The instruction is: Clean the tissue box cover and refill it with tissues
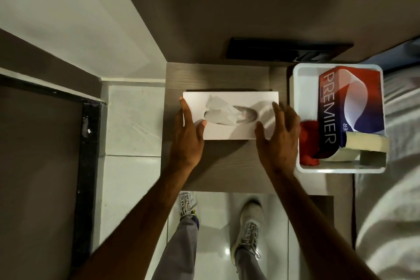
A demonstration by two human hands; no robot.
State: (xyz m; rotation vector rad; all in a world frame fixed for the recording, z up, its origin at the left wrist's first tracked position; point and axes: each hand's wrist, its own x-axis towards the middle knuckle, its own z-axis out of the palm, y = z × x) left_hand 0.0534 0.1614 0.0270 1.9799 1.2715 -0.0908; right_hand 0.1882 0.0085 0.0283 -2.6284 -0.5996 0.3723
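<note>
White cover (229, 116) pinched between my left hand (187, 129) and right hand (278, 134) could slip, tearing the tissue (221, 109) between them.

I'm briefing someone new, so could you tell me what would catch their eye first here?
First, the white tissue box cover mid-table, a tissue poking from its slot, with the left hand and right hand at its ends. Then, to its right, the white tray holding a red-and-blue PREMIER tissue pack.
</note>
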